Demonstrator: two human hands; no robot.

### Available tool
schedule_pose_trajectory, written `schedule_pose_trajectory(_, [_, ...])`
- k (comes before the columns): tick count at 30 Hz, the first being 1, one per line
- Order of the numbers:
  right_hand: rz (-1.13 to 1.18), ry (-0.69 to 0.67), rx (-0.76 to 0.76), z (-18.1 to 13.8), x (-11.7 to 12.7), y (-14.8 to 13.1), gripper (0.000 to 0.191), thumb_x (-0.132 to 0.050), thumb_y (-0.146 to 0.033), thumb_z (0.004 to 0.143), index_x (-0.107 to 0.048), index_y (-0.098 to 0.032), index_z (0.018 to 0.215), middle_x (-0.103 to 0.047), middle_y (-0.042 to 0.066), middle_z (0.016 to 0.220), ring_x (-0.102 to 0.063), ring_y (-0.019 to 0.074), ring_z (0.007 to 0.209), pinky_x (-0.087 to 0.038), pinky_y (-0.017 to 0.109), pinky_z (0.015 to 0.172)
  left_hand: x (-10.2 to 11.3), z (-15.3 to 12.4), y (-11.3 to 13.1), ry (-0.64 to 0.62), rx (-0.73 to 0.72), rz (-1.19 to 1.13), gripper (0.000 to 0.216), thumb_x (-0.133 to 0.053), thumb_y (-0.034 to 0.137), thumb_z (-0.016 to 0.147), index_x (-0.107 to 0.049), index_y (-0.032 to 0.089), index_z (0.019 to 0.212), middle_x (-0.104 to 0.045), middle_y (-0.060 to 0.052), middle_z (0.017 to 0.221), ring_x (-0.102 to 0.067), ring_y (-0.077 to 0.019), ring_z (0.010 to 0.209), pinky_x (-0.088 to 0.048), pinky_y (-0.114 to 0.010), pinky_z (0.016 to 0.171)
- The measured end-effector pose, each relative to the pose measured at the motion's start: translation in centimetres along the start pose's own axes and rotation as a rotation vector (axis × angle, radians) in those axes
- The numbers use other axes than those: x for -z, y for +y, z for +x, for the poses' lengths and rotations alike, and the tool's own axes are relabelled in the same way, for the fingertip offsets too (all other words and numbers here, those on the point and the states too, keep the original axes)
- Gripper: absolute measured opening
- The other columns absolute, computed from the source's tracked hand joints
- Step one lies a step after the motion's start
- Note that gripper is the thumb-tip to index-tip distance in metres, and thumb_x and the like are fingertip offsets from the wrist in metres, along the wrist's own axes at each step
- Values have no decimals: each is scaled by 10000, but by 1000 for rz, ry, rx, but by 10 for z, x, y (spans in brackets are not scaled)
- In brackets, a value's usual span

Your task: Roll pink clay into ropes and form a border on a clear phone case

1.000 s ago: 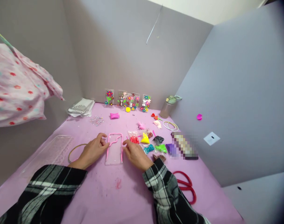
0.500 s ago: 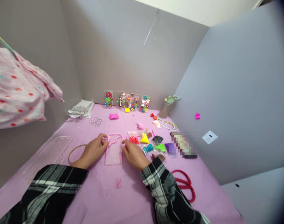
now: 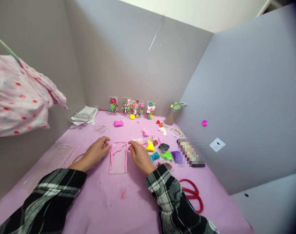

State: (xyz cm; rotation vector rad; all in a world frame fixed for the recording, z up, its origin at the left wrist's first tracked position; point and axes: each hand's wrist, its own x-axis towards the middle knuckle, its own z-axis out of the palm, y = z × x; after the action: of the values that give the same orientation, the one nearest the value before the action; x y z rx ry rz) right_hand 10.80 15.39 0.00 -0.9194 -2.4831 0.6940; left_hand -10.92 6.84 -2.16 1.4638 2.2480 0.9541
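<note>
Basically, head view: clear phone case [image 3: 118,162] lies flat on the pink-purple tabletop [image 3: 104,214] between the hands, pink clay strip [image 3: 126,159] along its top and sides plus a wavy strand across the upper part. Left hand [image 3: 95,152] is just beside the left edge, fingers curled, thumb and forefinger apart; right hand [image 3: 141,156] is just beside the right edge, can't tell if thumb and fingertips meet. Yellow clay [image 3: 150,146] and green clay [image 3: 166,156] sit right of it, red scissor handles [image 3: 193,197] by the right sleeve [image 3: 172,201].
</note>
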Motion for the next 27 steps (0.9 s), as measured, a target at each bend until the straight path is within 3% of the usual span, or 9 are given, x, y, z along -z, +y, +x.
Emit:
schedule_pose_trajectory(4, [-81,40,-12,25,2,-3,374,-424,-174,1035,-575,-161,1377,-691,121,1274,-612,212,1201,-429,330,1037,5,21,1,7,10,41,266,-564,381,852,-678,225,1035,-722,-23,937,-663,-216,855,-487,-335,786])
schedule_pose_trajectory(12, [-227,-34,-73,62,-5,7,280,-474,-189,1003,-749,-188,1059,-734,129,1107,-683,252,1017,-463,329,850,-9,28,4,-33,94,89,305,-619,467,960,-701,175,993,-721,-42,980,-668,-199,912,-528,-409,882])
schedule_pose_trajectory(21, [-231,-116,-73,69,-9,12,225,-577,-230,966,-771,-230,1078,-763,85,1110,-675,234,1067,-459,292,871,-11,25,6,4,83,79,214,-571,380,880,-750,262,887,-767,-17,880,-670,-222,841,-426,-315,690])
schedule_pose_trajectory(27, [-224,-112,-66,69,-13,12,297,-528,-147,956,-763,-227,1119,-753,81,1160,-662,229,1097,-458,296,902,-13,25,5,4,102,79,235,-605,403,918,-739,211,930,-749,-27,915,-663,-210,860,-473,-343,767])
